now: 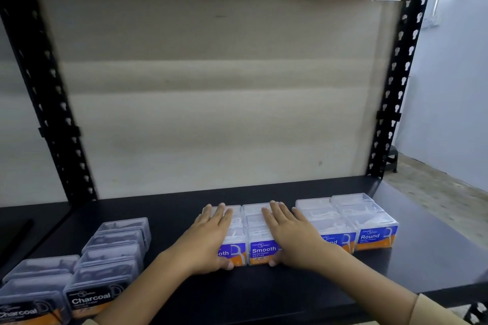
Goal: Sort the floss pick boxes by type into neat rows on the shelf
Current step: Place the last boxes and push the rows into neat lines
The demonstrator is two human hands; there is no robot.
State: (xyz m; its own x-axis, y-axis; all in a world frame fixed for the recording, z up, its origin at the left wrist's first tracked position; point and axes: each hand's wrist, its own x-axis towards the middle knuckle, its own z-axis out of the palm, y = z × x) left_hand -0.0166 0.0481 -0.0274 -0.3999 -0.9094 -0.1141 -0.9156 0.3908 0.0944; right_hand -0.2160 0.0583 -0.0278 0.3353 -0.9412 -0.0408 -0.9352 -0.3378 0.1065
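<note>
the two rows of smooth boxes (260, 235) sit side by side at the middle of the black shelf (163, 208). your left hand (208, 235) lies flat over the left row, your right hand (287, 235) over the right row; each grip is spread and unclenched, thumbs against the front labels. at 3 o'clock, just beside, stand the round boxes (369, 221). at 8 o'clock, well apart, stand the charcoal boxes (105, 266).
</note>
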